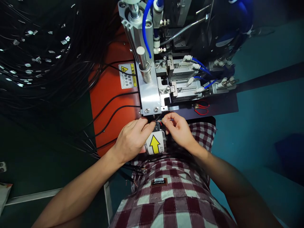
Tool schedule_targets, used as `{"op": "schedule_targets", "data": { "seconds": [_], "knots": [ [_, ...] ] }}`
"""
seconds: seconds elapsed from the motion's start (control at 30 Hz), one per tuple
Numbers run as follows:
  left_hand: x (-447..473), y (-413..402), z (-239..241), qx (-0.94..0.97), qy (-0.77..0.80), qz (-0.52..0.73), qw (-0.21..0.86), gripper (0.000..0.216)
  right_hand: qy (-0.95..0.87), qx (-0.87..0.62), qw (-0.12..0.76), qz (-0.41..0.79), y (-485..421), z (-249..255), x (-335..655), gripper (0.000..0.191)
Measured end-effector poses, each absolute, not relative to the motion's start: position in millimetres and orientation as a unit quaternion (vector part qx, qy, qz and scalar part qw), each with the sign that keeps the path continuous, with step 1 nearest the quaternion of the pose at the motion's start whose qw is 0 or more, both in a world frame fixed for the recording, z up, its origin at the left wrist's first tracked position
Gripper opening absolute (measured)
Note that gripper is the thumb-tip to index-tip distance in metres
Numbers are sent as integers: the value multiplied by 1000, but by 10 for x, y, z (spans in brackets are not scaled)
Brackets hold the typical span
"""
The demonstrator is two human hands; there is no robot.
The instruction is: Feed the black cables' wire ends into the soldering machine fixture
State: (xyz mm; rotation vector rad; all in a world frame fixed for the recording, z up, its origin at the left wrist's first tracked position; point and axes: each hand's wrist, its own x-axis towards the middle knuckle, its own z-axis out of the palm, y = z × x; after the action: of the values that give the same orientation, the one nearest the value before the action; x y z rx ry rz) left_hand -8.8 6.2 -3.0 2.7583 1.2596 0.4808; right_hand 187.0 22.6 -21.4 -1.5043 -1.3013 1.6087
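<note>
My left hand [133, 138] and my right hand [179, 128] meet under the front of a metal pneumatic machine [149, 91]. Both pinch the end of a thin black cable [158, 119] whose small coloured wire ends show between my fingertips. The fingers of each hand are pressed together on it. Just below my hands sits a round white part with a yellow arrow label [155, 144]. The exact spot where the cable end meets the machine is hidden by my fingers.
The machine stands on an orange base [106, 95] with a yellow warning label [127, 75]. Several black cables [111, 110] run left across it to a big bundle with metal tips [35, 57]. Blue air hoses [201, 65] and red-handled snips [200, 108] lie right.
</note>
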Motion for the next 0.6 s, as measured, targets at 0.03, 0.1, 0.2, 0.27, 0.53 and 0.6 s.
{"op": "schedule_targets", "data": {
  "seconds": [0.03, 0.1, 0.2, 0.27, 0.53, 0.6],
  "knots": [
    [-92, 61, -31, 897, 411, 155, 38, 29, -486, -561, 289, 604, 224, -218, 1870, 18],
    [-103, 62, -32, 897, 410, 158, 44, 29, -484, -559, 291, 606, 221, -223, 1873, 18],
    [-115, 75, -33, 899, 400, 170, 55, 29, -492, -559, 290, 601, 219, -223, 1878, 18],
    [-116, 88, -30, 899, 397, 179, 54, 28, -499, -558, 288, 597, 219, -218, 1880, 17],
    [-102, 106, 15, 912, 383, 145, 33, 28, -469, -556, 281, 626, 272, -205, 1868, 20],
    [-104, 103, 23, 914, 380, 138, 35, 29, -446, -538, 264, 665, 297, -214, 1892, 24]
  ]
}}
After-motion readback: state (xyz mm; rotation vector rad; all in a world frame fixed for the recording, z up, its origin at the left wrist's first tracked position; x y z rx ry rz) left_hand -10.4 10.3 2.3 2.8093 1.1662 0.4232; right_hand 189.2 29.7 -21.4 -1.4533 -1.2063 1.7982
